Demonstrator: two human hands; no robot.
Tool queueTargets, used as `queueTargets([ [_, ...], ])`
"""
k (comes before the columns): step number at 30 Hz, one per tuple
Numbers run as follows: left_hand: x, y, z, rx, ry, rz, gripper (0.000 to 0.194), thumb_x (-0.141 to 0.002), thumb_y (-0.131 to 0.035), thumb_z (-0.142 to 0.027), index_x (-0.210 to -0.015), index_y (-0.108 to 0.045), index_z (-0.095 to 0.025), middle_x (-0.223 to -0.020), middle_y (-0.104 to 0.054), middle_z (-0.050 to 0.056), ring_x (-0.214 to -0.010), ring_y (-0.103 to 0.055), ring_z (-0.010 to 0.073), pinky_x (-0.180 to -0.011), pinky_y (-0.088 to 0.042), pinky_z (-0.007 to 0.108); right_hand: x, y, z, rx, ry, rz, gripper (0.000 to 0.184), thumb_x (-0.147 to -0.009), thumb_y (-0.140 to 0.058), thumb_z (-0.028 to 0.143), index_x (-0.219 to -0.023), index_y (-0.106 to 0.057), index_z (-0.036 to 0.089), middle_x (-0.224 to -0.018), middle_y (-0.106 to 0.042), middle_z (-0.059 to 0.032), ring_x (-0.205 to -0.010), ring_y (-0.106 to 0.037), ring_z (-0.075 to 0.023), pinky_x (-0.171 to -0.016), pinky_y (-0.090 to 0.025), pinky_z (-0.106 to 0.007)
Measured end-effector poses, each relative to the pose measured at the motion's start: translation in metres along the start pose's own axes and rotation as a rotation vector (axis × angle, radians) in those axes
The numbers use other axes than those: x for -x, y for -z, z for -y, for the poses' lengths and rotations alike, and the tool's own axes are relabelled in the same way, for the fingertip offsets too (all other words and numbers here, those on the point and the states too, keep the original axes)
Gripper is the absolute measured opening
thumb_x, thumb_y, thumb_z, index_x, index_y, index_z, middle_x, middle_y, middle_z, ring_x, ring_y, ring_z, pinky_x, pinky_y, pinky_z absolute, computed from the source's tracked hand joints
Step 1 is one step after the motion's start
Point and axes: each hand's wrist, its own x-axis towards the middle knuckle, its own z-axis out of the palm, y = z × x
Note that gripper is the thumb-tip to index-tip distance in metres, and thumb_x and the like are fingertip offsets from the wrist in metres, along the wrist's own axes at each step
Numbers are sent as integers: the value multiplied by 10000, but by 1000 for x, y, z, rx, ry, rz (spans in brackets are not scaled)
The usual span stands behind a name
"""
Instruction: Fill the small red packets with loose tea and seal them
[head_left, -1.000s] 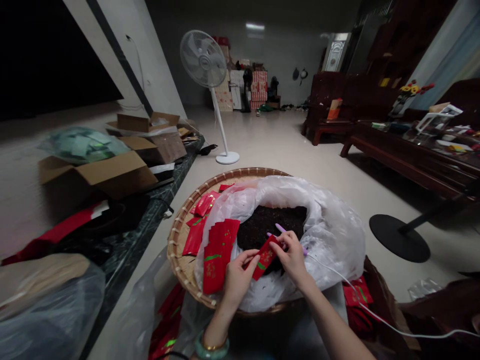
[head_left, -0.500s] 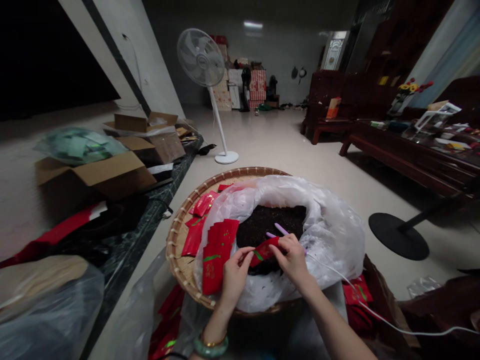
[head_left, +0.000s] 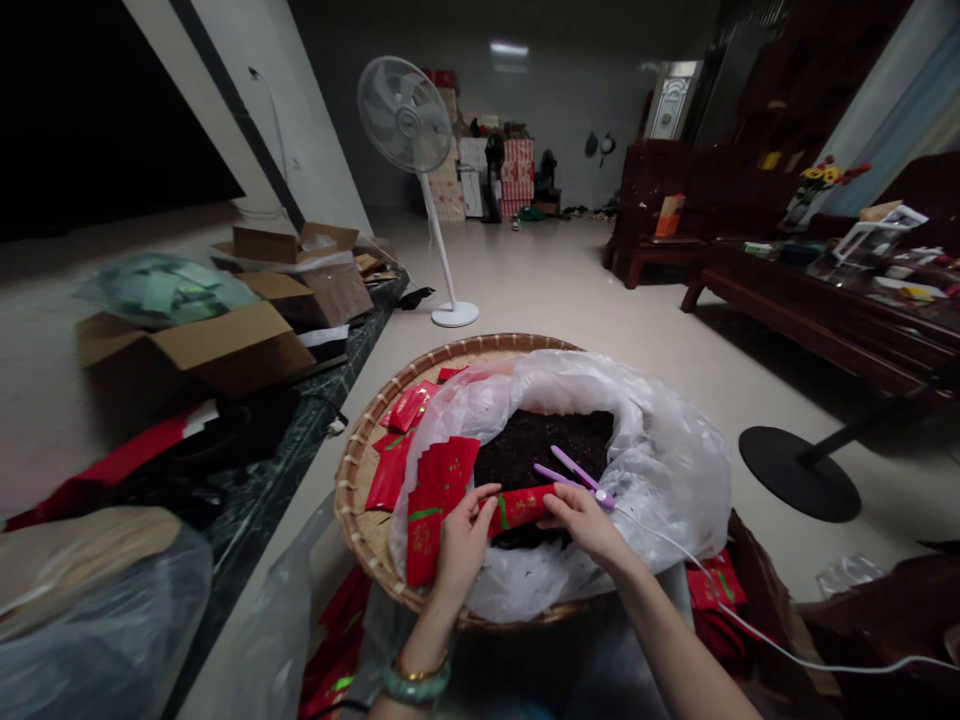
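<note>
A small red packet (head_left: pixel 521 508) with a green band and gold print is stretched between my two hands. My left hand (head_left: pixel 466 535) pinches its left end, and my right hand (head_left: pixel 583 518) pinches the right end. Just behind it, a purple hair straightener (head_left: pixel 576 472) with its plates apart lies over dark, loose, soil-like material (head_left: pixel 547 440). A white plastic bag (head_left: pixel 667 460) with its mouth spread wide holds that material. Left of my left hand, a fanned stack of red packets (head_left: pixel 439 505) rests on the bag. Everything sits on a round woven bamboo tray (head_left: pixel 346 480).
More red packets (head_left: pixel 390 470) lie on the tray's left side. A white cord (head_left: pixel 772 640) runs from the straightener to the right. A white standing fan (head_left: pixel 409 125) stands ahead, cardboard boxes (head_left: pixel 225 340) to the left, and a black round base (head_left: pixel 799 473) and wooden table (head_left: pixel 810 320) to the right.
The packet has turned from tilted to nearly level, showing more of its printed face. My right hand has moved slightly down, uncovering more of the straightener. Both hands keep hold of the packet.
</note>
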Motion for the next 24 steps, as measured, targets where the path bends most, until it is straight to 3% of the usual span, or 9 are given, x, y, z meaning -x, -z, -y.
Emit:
queueTargets([
  [3,5,0,-7,-268,-266,-98,326,-846,-509,-265,-1137,-626,-172,-1166,-649,125,-1034,-573,274,-910,-454,454,-1,-1,1,131,63,-31,345,-901,-468,449,-877,-694,189,-755,-705,-40,-630,-653,-159,-597,-570,-296],
  [5,8,-2,-13,-446,-436,-58,415,-805,-581,-247,-1214,-584,-180,-1274,-582,123,-1099,-496,304,-966,-398,501,-3,-3,3,242,118,-30,306,-917,-457,385,-905,-697,196,-767,-710,-38,-674,-660,-168,-653,-568,-302],
  [7,10,-4,-15,-536,-517,43,528,-770,-615,-209,-1288,-520,-188,-1297,-560,117,-1082,-476,305,-956,-403,508,-4,-4,6,330,153,-8,278,-925,-440,310,-964,-694,204,-832,-721,-41,-747,-671,-175,-731,-561,-316],
  [11,6,-7,-9,-513,-517,119,609,-725,-585,-105,-1316,-472,-196,-1208,-594,103,-1041,-500,270,-921,-448,463,-5,-6,11,456,201,4,285,-916,-430,210,-1045,-684,228,-885,-729,-27,-782,-679,-176,-748,-555,-310],
  [16,-1,-5,-6,-423,-471,120,500,-701,-611,-140,-1195,-549,-184,-1078,-625,94,-989,-533,262,-882,-469,447,-5,-4,16,504,204,41,301,-914,-428,180,-1071,-677,244,-914,-730,-15,-818,-683,-170,-735,-553,-283],
  [21,-4,-1,-10,-366,-433,111,451,-667,-623,-138,-1111,-567,-196,-1019,-622,78,-952,-547,255,-845,-477,438,-5,-5,26,421,131,94,299,-922,-423,231,-1105,-661,236,-1044,-706,-44,-984,-652,-190,-877,-520,-343],
  [24,-6,1,-10,-339,-395,64,434,-656,-619,-131,-1082,-568,-196,-982,-614,74,-926,-556,252,-762,-503,400,-7,-2,28,271,118,24,288,-923,-437,316,-1069,-666,221,-992,-716,-55,-952,-665,-198,-852,-535,-360],
])
